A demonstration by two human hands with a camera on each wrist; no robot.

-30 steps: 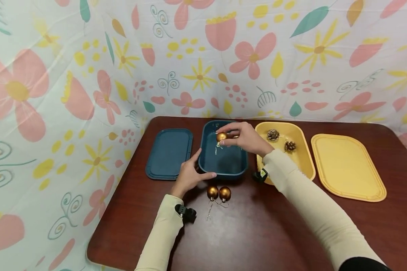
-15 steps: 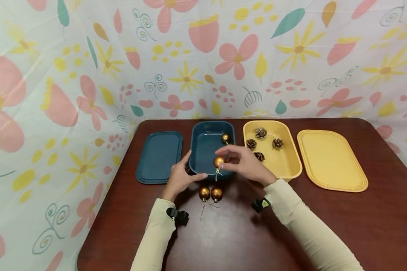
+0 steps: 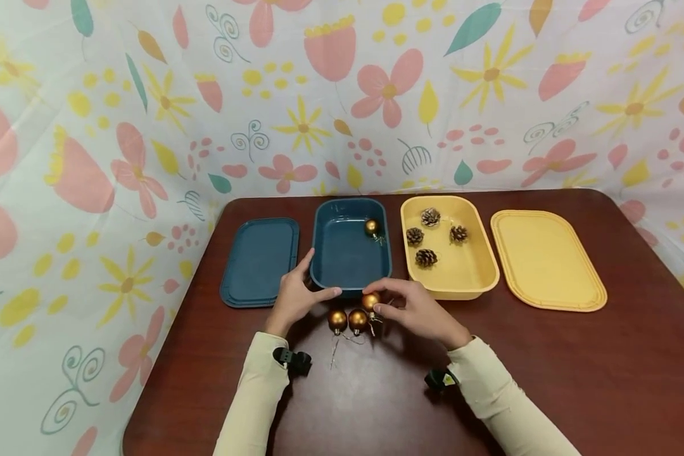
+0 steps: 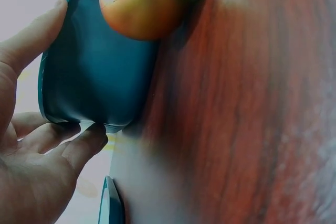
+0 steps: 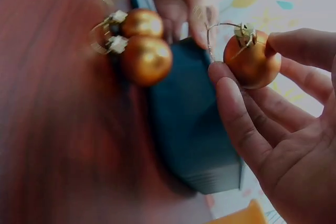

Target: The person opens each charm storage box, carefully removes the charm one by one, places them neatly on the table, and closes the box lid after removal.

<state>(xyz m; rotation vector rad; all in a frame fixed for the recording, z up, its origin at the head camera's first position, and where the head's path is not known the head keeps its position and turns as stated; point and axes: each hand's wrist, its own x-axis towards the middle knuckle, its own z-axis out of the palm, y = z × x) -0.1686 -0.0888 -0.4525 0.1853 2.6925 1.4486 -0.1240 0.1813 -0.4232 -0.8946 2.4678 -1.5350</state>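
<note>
In the head view, my right hand (image 3: 422, 311) pinches a gold Christmas bauble (image 3: 370, 300) between thumb and fingertips, low by the front of a blue plastic box (image 3: 344, 256). Its cap and string loop show in the right wrist view. Two more gold baubles (image 3: 337, 320) lie side by side on the table just left of it, strings trailing toward me. My left hand (image 3: 292, 297) holds the box's near left corner, thumb along the front rim and fingers against the side wall (image 4: 97, 72). Inside the box, one gold bauble (image 3: 372, 227) rests at the far right.
Right of the blue box stands a yellow box (image 3: 467, 272) with several pine cones (image 3: 426, 258). A blue lid (image 3: 262, 261) lies to the left, a yellow lid (image 3: 550, 263) to the far right. Behind the dark wooden table (image 3: 376, 405) hangs a flowered cloth (image 3: 342, 114).
My right hand has carried its bauble out from over the blue box, toward me and down beside the two on the table. My left hand stays at the box corner. The view has shifted.
</note>
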